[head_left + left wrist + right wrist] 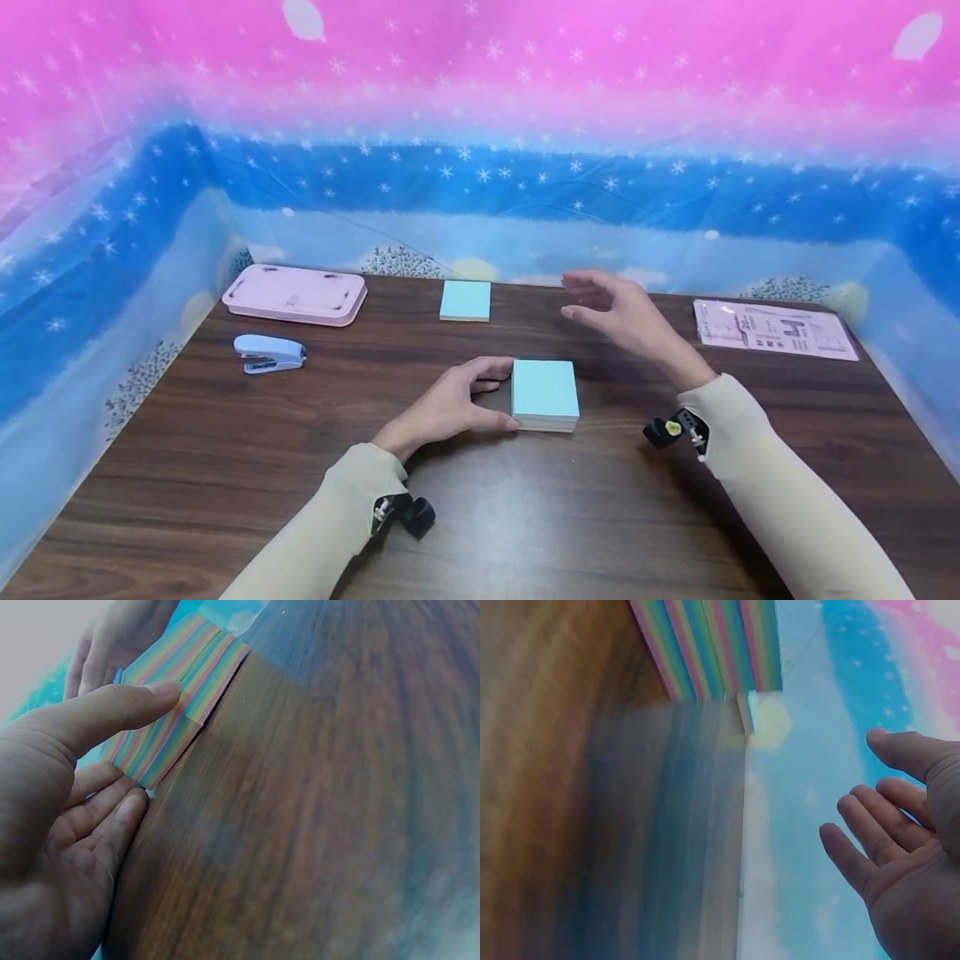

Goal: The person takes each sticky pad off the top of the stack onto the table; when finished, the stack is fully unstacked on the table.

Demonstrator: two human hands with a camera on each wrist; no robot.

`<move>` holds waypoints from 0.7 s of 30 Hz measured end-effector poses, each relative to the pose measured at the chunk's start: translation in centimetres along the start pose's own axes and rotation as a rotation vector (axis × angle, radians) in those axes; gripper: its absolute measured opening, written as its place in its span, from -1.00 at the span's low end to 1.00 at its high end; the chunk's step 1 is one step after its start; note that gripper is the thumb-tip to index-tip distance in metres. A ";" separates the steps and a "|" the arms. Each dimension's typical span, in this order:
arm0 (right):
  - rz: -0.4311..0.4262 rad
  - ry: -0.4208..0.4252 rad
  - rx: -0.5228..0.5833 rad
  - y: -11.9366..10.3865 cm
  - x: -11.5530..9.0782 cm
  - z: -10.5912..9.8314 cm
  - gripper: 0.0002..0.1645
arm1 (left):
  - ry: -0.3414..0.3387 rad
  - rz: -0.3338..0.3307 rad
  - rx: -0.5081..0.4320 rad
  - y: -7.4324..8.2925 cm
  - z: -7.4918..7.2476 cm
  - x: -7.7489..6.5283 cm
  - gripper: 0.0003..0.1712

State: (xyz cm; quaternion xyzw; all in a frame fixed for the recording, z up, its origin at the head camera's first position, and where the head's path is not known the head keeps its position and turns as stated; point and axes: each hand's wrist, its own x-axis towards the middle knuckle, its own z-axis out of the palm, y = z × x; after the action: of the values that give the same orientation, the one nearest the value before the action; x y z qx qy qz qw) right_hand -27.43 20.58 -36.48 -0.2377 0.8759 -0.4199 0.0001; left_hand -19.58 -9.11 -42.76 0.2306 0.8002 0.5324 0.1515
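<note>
A stack of square sticky note pads (545,390) stands on the table with a pale turquoise top sheet. Its sides show pink, yellow, green and blue stripes in the left wrist view. My left hand (453,402) holds the stack at its left side, thumb at the near corner and fingers at the far one. Farther back lies a lower sticky note pad (465,300) of the same colour. My right hand (618,312) is raised beyond the stack and to its right, holding nothing. Its fingers are spread and relaxed in the right wrist view (900,840).
A pink pencil case (295,293) lies at the back left, with a light blue stapler (270,353) in front of it. At the back right is a flat pink printed packet (775,329). Snowflake-patterned cloth (480,183) hangs behind the wooden table (487,525) and along its sides.
</note>
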 end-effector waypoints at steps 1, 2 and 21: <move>-0.004 0.004 0.004 -0.1 -0.4 0.0 -0.32 | 0.002 -0.002 -0.002 0.0 0.0 0.0 -0.03; -0.010 0.008 0.006 -0.2 -0.7 0.0 -0.32 | 0.005 -0.004 -0.004 0.0 0.0 0.0 -0.03; -0.038 -0.056 0.041 -1.0 -6.2 0.6 -0.39 | 0.009 -0.035 -0.023 0.3 0.1 0.0 -0.02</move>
State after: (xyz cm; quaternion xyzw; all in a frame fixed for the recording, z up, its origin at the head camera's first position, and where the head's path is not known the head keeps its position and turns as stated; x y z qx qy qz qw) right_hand -21.43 22.21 -37.39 -0.2661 0.8620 -0.4309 0.0216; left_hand -19.45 -8.91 -42.50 0.2126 0.7987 0.5397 0.1597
